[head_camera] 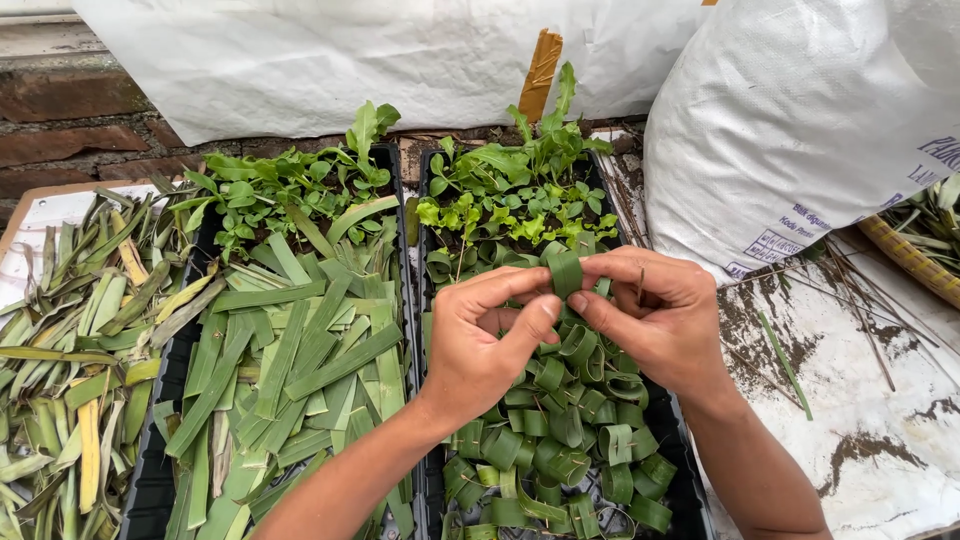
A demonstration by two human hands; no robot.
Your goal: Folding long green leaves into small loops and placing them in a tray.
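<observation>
Both bare forearms come in from the bottom edge and angle toward each other, wrists meeting near frame centre. Left hand (480, 345): palm turned inward, thumb stretched right, index curled over the top, other fingers folded in. Right hand (655, 320): back of hand up, knuckles bent, thumb and index tips pinched together. Fingertips of both hands meet in a close pinch on the same spot, thumbs nearly touching. Wrists slightly bent, forearms well apart lower down.

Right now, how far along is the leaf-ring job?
Done: a heap of rolled leaf rings fills the right tray. In hand: the left hand and right hand curl one strip. Left: many flat cut strips in the left tray.
</observation>
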